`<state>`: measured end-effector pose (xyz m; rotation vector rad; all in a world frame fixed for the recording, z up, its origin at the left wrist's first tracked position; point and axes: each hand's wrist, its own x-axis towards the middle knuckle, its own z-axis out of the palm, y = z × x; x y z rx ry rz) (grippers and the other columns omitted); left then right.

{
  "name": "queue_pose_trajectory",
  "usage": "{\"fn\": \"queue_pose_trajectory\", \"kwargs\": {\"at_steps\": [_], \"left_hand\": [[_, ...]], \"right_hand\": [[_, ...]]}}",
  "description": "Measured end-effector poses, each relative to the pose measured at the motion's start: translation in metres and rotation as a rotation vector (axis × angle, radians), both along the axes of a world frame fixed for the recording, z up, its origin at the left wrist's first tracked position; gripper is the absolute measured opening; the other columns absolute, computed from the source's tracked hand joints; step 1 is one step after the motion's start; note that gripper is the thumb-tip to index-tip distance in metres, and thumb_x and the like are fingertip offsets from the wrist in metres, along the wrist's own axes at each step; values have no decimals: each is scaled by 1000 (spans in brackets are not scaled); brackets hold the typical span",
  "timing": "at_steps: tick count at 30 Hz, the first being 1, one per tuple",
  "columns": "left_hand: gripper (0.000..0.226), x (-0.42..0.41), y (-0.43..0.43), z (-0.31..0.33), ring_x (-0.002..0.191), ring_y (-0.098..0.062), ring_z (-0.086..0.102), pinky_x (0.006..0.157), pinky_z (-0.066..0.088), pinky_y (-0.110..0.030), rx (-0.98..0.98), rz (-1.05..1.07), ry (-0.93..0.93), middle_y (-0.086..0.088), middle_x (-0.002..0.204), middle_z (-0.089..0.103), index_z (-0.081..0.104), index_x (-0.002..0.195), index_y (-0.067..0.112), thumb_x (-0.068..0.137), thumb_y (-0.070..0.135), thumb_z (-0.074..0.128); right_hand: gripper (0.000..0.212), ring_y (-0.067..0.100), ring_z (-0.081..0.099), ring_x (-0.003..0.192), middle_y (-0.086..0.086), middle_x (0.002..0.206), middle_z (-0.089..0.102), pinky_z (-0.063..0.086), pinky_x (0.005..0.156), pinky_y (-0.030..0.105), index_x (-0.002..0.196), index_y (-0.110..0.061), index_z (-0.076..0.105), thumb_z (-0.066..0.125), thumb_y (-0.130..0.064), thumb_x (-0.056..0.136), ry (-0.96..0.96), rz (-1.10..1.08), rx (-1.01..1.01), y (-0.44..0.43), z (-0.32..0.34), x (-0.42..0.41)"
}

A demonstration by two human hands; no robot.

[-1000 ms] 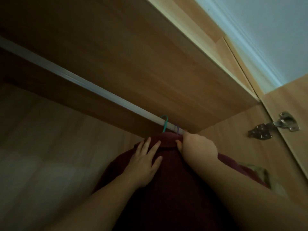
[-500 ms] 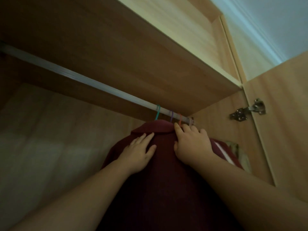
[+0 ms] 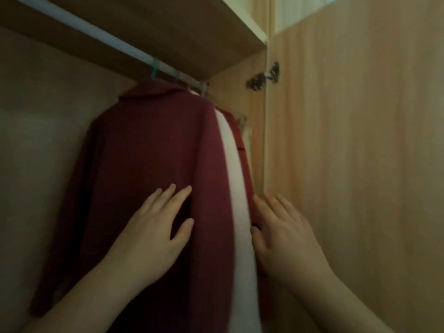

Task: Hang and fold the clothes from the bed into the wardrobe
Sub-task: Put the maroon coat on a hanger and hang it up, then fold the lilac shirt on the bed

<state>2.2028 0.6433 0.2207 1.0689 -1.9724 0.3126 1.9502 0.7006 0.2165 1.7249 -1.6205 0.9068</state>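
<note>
A dark red collared garment [image 3: 149,150] hangs from a teal hanger hook [image 3: 155,69] on the white wardrobe rail [image 3: 96,36]. Behind it hang a white garment [image 3: 234,169] and another red one, on hangers at the rail's right end. My left hand [image 3: 156,227] lies flat with straight fingers on the front of the red garment. My right hand [image 3: 281,231] touches the right edge of the hanging clothes with its fingers straight, next to the wardrobe's side wall. Neither hand holds anything.
A wooden shelf [image 3: 192,32] sits just above the rail. The open wardrobe door [image 3: 360,164] stands on the right, with a metal hinge [image 3: 264,76] near its top. The wardrobe's back panel [image 3: 36,140] shows to the left of the clothes.
Both hands have slid down from the collar to the middle of the hanging clothes. The view has tilted down, and the right hand has moved to the right edge.
</note>
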Motion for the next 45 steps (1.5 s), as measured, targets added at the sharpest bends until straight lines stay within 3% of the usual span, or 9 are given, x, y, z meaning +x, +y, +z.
{"fn": "queue_pose_trajectory", "kwargs": {"at_steps": [6,12,22,28,33,45], "left_hand": [[70,-127,118,-114,152,-27,7,123,19,-44,115,-22,-222,-1,167,13,4,157,41,93,62,22],[72,-273,251,-233,153,-23,4,121,21,-47,390,-308,-311,3,167,12,3,156,41,95,60,36],[70,-461,457,-360,152,-30,9,122,17,-46,568,-766,-584,-8,166,17,18,158,29,97,49,46],[73,-535,508,-411,152,-33,7,122,17,-48,581,-949,-785,-10,166,12,14,158,28,96,51,46],[72,-600,519,-443,151,-35,11,122,17,-48,659,-955,-750,-12,165,17,19,158,24,97,50,48],[73,-803,483,-523,150,-37,17,121,20,-46,848,-913,-827,-14,164,19,19,158,20,97,47,49]], "right_hand": [[66,20,25,148,-4,159,33,31,117,42,154,-30,31,49,-41,91,-129,-206,217,165,-137,-114],[67,29,30,147,6,159,35,27,118,43,152,-22,36,59,-35,90,-304,-513,396,380,-246,-220],[67,35,30,145,13,157,37,28,117,50,150,-14,39,64,-27,90,-642,-900,501,639,-352,-302],[65,28,17,150,5,163,25,22,119,48,154,-20,31,56,-32,95,-780,-984,496,689,-387,-341],[64,26,13,152,5,164,22,21,121,48,155,-21,28,53,-31,97,-836,-1022,552,707,-413,-389],[65,32,21,149,10,161,27,19,120,42,154,-15,32,56,-28,94,-877,-940,833,661,-489,-618]]}}
